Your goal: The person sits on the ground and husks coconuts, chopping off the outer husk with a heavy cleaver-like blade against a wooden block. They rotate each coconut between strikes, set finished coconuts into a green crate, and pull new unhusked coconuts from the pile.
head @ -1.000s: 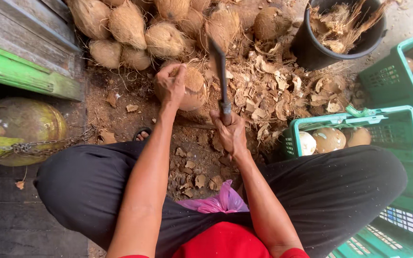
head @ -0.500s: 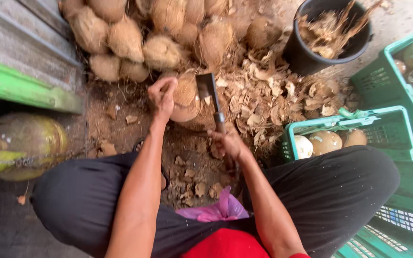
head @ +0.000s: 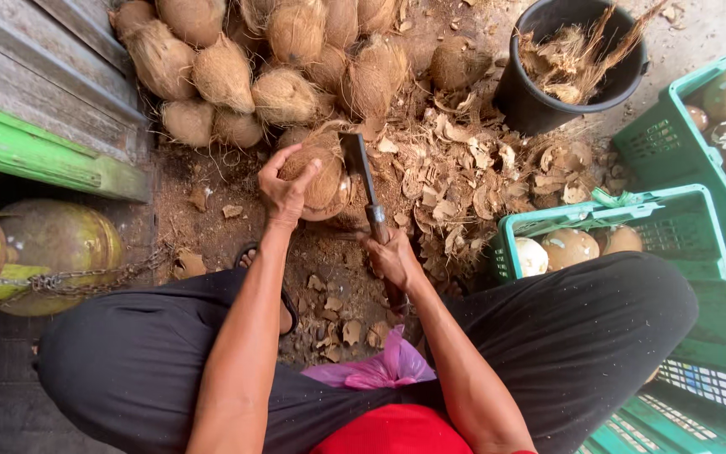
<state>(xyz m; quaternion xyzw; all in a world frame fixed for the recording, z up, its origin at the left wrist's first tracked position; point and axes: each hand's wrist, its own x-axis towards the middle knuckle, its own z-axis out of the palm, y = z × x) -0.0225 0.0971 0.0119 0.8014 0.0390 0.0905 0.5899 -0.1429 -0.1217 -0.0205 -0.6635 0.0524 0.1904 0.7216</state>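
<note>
My left hand [head: 283,187] grips a brown husked coconut [head: 323,175] from its left side, holding it on the dirt ground in front of me. My right hand [head: 391,256] is closed around the handle of a cleaver [head: 358,170], whose dark blade points away from me and rests against the right side of that coconut. Both forearms reach forward over my black trousers.
A pile of fibrous coconuts [head: 255,59] lies beyond. Husk chips [head: 464,181] litter the ground to the right. A black bucket [head: 539,105] holds husk fibres. Green crates [head: 674,252] with peeled coconuts [head: 569,246] stand at right. Green gas cylinders [head: 44,252] sit at left.
The cleaver came down from a raised position onto the right side of the coconut. My left hand turned the coconut slightly and stayed on it.
</note>
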